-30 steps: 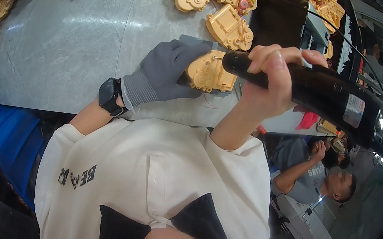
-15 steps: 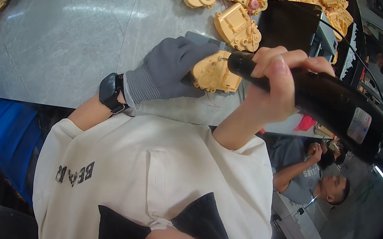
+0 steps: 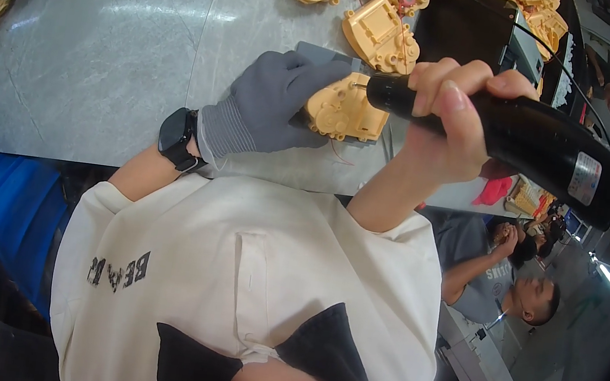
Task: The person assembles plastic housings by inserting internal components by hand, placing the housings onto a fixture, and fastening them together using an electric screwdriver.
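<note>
"What is being held closest to the eye?"

"A black power driver (image 3: 549, 149) is being gripped by the bare right hand (image 3: 449, 121), its fingers being wrapped closed around the barrel."

"And by the left hand (image 3: 274, 105)?"

"A yellow housing (image 3: 342, 111) is being clasped at its left side; the grey-gloved fingers are being curled over that edge, partly closed, some being hidden from view. A black watch (image 3: 175, 138) is being worn on that wrist."

"Where is the housing being held?"

"Over a grey block (image 3: 323, 54) on the table (image 3: 135, 76), in front of the torso. The driver's thin metal bit is being aimed at its top; whether contact is being made cannot be told."

"What is being seen farther off?"

"A red cloth (image 3: 494, 191) is being shown to the right. Beyond the block, other yellow housings (image 3: 379, 34) are being bordered on the right by a black box (image 3: 465, 30). Past the table's right side, a co-worker (image 3: 487, 268) in grey is being glimpsed."
</note>
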A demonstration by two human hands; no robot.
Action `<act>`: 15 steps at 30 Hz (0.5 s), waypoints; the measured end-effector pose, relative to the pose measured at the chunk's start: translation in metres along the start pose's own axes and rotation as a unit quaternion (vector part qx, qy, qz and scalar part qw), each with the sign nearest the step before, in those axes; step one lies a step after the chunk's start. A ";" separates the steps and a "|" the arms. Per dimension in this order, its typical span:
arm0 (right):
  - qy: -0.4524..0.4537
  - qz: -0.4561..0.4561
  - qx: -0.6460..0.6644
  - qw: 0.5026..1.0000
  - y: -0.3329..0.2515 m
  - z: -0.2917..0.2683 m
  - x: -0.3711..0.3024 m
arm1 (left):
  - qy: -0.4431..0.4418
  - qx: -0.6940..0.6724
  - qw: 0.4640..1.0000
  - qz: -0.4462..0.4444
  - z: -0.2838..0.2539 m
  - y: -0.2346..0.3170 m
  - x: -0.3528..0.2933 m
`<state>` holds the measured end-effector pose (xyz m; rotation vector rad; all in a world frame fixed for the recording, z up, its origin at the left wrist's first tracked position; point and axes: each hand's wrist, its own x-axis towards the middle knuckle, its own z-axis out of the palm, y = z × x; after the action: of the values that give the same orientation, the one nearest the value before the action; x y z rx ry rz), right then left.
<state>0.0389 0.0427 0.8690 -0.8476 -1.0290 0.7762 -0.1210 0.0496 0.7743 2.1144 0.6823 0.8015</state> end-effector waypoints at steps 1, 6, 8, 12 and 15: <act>-0.054 0.031 -0.048 0.997 -0.006 -0.003 -0.001 | 0.013 -0.006 1.000 0.011 0.000 0.000 0.001; -0.050 0.027 -0.140 0.989 -0.006 0.002 -0.004 | 0.003 -0.011 1.000 0.013 0.002 0.001 0.002; -0.019 0.005 -0.127 0.992 -0.001 0.004 -0.005 | 0.008 -0.010 1.000 0.011 0.001 -0.001 0.000; 0.054 0.026 -0.068 0.996 -0.006 -0.002 -0.006 | 0.006 -0.003 1.000 0.011 0.001 0.002 0.000; 0.035 0.036 -0.040 0.998 -0.003 -0.011 -0.001 | 0.011 0.001 1.000 0.013 0.002 0.002 0.001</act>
<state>0.0494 0.0384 0.8683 -0.9776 -0.9760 0.7644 -0.1186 0.0490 0.7752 2.1231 0.6683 0.8402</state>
